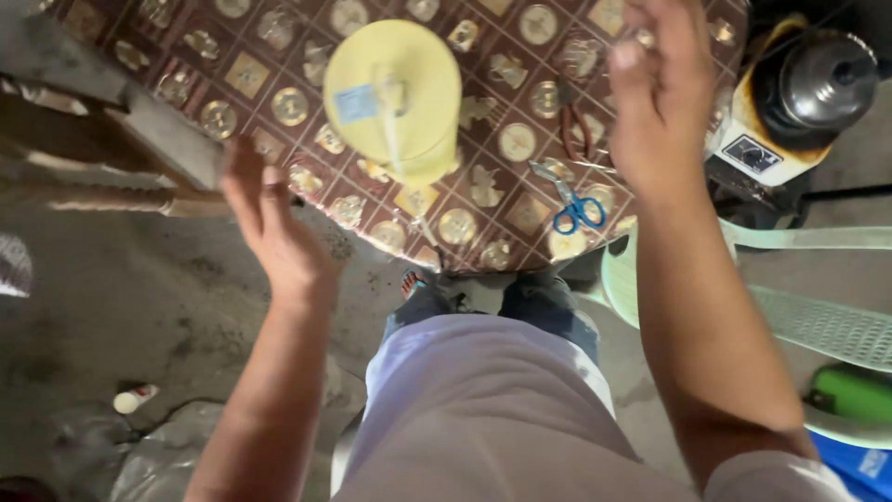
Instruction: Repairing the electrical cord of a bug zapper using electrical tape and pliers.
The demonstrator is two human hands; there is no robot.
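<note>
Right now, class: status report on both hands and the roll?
Left hand open, empty. Right hand raised, blurred. Yellow roll between them on the table. Scissors nearby.

A glossy brown-and-gold patterned cloth [279, 56] is seen at the top of the frame, on it a matt pale-yellow plastic-looking roll [395, 98] and blue-handled metal scissors [569, 200], with rough grey concrete floor [139, 297] at lower left.

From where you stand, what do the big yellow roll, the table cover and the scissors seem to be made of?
The yellow roll looks like matte paper or thin tape wound flat, with a strip hanging off it. The table cover seems to be glossy printed vinyl, shining in patches. The scissors have bright metal blades and blue handles, probably plastic.
</note>
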